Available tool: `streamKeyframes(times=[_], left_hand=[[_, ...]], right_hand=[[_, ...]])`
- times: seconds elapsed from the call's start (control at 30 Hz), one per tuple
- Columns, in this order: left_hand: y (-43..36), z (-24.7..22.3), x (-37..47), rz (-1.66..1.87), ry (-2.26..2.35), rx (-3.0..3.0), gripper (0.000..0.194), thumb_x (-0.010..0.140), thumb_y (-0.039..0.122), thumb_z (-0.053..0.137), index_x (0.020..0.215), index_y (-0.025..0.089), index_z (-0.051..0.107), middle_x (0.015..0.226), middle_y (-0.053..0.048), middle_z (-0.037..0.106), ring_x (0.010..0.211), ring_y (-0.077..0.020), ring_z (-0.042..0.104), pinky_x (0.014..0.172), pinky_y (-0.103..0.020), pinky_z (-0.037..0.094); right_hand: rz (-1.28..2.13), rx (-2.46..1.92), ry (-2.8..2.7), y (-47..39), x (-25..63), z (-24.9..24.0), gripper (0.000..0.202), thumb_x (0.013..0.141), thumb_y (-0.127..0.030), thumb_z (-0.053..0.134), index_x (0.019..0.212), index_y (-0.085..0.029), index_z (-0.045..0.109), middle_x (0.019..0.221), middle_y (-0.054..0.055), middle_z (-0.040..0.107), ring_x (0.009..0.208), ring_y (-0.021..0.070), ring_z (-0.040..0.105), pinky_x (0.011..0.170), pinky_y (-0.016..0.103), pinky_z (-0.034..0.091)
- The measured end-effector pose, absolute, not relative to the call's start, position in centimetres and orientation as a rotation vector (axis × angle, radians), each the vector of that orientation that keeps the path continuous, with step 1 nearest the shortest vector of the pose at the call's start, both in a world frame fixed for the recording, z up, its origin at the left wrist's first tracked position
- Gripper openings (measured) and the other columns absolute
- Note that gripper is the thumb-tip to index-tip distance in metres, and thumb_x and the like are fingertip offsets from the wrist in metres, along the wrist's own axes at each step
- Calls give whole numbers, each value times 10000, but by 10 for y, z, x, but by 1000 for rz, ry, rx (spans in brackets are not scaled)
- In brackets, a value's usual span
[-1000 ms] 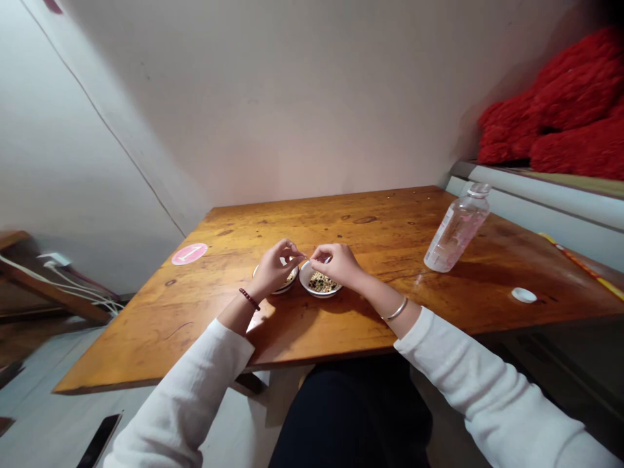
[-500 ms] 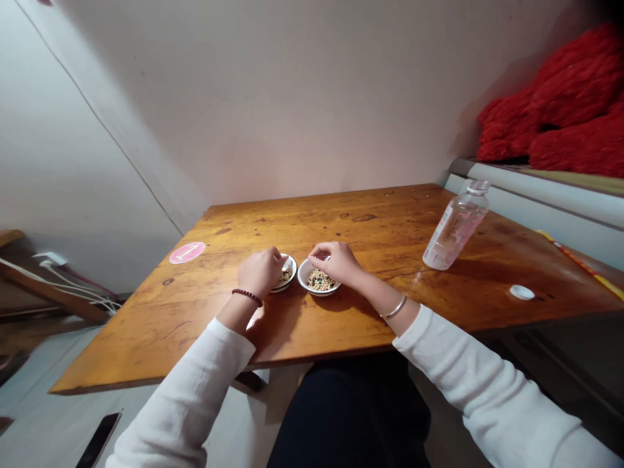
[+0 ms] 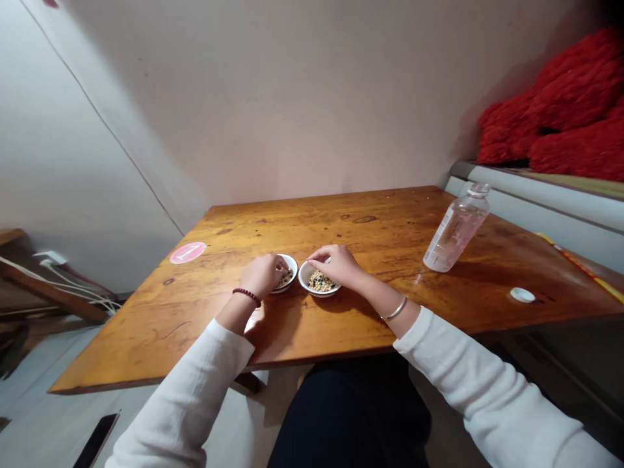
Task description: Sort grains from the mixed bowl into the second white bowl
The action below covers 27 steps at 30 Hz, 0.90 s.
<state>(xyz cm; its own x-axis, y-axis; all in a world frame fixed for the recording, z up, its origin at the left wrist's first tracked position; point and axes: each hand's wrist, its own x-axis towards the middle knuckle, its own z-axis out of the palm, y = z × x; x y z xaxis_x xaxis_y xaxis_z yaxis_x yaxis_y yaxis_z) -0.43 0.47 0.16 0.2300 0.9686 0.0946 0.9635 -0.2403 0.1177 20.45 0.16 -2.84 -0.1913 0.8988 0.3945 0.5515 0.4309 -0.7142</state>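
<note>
Two small white bowls stand side by side on the wooden table. My left hand [image 3: 263, 273] is at the left bowl [image 3: 294, 265], covering much of it. Its fingers are bent together and reach down over the small mixed pieces inside; what they hold, if anything, is hidden. Over the far rim of the right bowl [image 3: 303, 278], my right hand [image 3: 341, 265] has thumb and fingertips pinched together. Whatever is in that pinch is too small to make out. Small round pieces like beads or beans [image 3: 320, 281], mostly cream with some green and dark ones, lie in the right bowl.
A clear, open bottle [image 3: 455, 227] with a pink pattern stands to the right, near a white cap [image 3: 522, 295]. On the left lies a pink round sticker [image 3: 188, 253]. A yellow-red strip [image 3: 580, 263] runs along the right edge. Red fluffy things [image 3: 575, 110] sit beyond.
My left fingertips have dipped lower into the left bowl. My right hand stays pinched over the right bowl, almost unmoved. The view has shifted very slightly.
</note>
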Motion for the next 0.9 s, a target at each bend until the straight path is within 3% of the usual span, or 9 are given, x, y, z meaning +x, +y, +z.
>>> streamKeyframes(times=[0.3, 0.6, 0.9], left_hand=[[4, 1, -3, 373, 1956, 2431, 186, 789, 308, 585, 883, 278, 742, 935, -33, 748, 836, -227, 666, 642, -267, 437], [15, -1, 6, 852, 1277, 2286, 263, 767, 403, 621, 858, 177, 720, 839, -44, 736, 751, -169, 612, 676, -260, 459], [11, 0, 9, 899, 1219, 2246, 242, 762, 382, 643, 852, 169, 714, 824, -39, 726, 714, -148, 587, 673, -257, 449]], right_hand=[[578, -1243, -1823, -3, 203, -22, 103, 738, -261, 678, 782, -205, 753, 775, 6, 744, 712, 132, 660, 652, 217, 458], [386, -1165, -1822, -5, 203, -20, 84, 728, -258, 673, 699, -184, 699, 729, 9, 707, 656, 119, 602, 620, 222, 407], [348, -1137, -1876, -5, 203, -20, 92, 714, -252, 665, 658, -180, 660, 695, 0, 663, 635, 109, 560, 602, 213, 373]])
